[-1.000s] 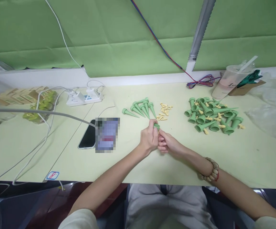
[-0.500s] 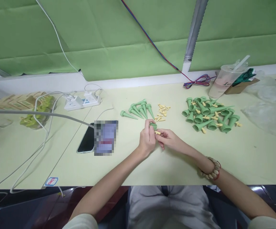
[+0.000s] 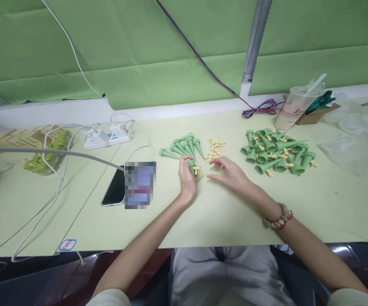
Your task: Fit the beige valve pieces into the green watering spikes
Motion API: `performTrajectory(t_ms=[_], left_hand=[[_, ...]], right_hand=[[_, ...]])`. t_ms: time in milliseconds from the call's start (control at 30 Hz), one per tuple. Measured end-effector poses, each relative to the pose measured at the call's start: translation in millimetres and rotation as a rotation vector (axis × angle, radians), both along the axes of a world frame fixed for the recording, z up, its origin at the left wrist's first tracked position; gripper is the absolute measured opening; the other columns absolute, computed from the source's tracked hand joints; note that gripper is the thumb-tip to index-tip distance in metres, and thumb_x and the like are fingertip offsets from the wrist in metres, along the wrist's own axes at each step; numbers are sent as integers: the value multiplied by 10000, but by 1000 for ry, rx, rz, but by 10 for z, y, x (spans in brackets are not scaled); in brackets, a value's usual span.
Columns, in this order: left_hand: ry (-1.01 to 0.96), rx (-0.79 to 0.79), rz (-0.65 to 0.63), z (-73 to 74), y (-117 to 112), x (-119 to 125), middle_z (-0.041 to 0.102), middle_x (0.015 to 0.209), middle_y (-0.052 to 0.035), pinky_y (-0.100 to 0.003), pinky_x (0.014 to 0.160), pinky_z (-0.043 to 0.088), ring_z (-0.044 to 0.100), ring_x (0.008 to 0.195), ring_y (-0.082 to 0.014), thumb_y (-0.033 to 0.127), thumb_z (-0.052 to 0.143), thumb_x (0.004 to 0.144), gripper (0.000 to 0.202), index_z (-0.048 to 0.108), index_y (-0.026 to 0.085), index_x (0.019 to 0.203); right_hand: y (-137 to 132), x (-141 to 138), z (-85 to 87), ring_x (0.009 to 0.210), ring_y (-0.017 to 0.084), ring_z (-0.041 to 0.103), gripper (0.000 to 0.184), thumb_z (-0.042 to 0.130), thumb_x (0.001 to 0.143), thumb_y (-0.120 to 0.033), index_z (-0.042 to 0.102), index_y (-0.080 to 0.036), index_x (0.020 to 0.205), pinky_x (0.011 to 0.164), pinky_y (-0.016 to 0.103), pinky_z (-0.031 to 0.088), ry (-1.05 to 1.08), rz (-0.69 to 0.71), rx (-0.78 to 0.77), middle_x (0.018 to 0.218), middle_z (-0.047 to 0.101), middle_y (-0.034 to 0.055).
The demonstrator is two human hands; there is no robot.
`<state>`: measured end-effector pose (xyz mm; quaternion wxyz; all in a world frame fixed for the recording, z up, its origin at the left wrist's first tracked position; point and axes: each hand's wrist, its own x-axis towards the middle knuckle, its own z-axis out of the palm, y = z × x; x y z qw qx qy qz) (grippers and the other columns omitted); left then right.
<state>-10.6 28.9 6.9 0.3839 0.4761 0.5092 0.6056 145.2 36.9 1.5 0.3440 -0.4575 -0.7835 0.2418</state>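
Observation:
My left hand (image 3: 188,182) is closed around a green plastic cone-shaped spike (image 3: 192,167), whose lower part is hidden by the fingers. A small yellow valve piece (image 3: 197,170) sticks out from the spike's right side. Apart from it, my right hand (image 3: 230,173) hovers with thumb and fingers spread and nothing between them. Just beyond its fingertips lies a small pile of loose yellow valve pieces (image 3: 216,146). Several plain green spikes (image 3: 188,146) rest behind my left hand. To the right is a heap of green spikes (image 3: 269,146), many with yellow pieces attached.
A phone (image 3: 113,189) and a blurred-out flat item (image 3: 140,185) lie at left. Behind them are a power strip (image 3: 109,137) and trailing white cables. A drink cup (image 3: 293,108), a cardboard box (image 3: 319,114) and clear plastic bags (image 3: 346,153) stand at the back right.
My right hand has let go of the yellow piece and drawn away to the right, opening. My left hand has shifted slightly left with the spike, the yellow piece now on its side.

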Motion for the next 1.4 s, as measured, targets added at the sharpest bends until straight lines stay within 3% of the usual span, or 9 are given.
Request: performTrajectory(t_ms=[67,167,300,467,900,1133,1400], left_hand=[[-137,-23,-14,0,51,-10,384,566,46,-189,373,278,336,415,-83,348,277,865,205,424,207,844],[-271,-90,-71,2,84,-6,360,525,58,-181,351,248,318,389,-77,366,315,832,198,429,204,823],[-313,-168,-140,16,59,25,337,483,71,-176,338,230,315,366,-75,405,347,799,220,439,206,792],[-287,-190,-197,37,12,61,381,488,65,-168,327,242,342,374,-77,404,356,786,222,450,203,790],[-238,-178,-211,19,-20,74,395,469,58,-169,333,245,333,361,-79,364,319,830,227,469,193,822],[-197,-125,-182,51,-21,62,390,505,60,-178,366,298,365,384,-75,321,372,827,163,475,195,812],[-340,-205,-155,71,35,43,411,552,49,-170,363,298,403,409,-71,355,444,769,164,484,196,767]], right_hand=[[92,95,-63,1053,259,513,377,553,808,-395,530,-196,1127,893,407,388,-140,-105,120,1118,574,112],[195,184,-179,1208,291,415,470,477,848,-403,458,-179,1261,975,457,322,-301,-184,163,1316,467,145],[243,175,-267,1321,252,285,524,404,884,-400,378,-145,1341,1043,442,256,-434,-107,150,1421,348,139],[233,107,-252,1356,237,212,508,347,909,-404,343,-191,1370,1067,496,181,-484,10,155,1460,278,107],[223,102,-244,1301,218,326,387,370,909,-305,464,-200,1269,1061,473,179,-420,26,202,1368,443,84],[211,64,-204,1043,178,544,226,458,892,-247,598,-207,1065,1035,407,201,-351,79,300,1051,648,53],[211,64,-199,886,171,581,142,496,884,-248,632,-206,890,936,376,279,-295,67,314,907,678,33]])
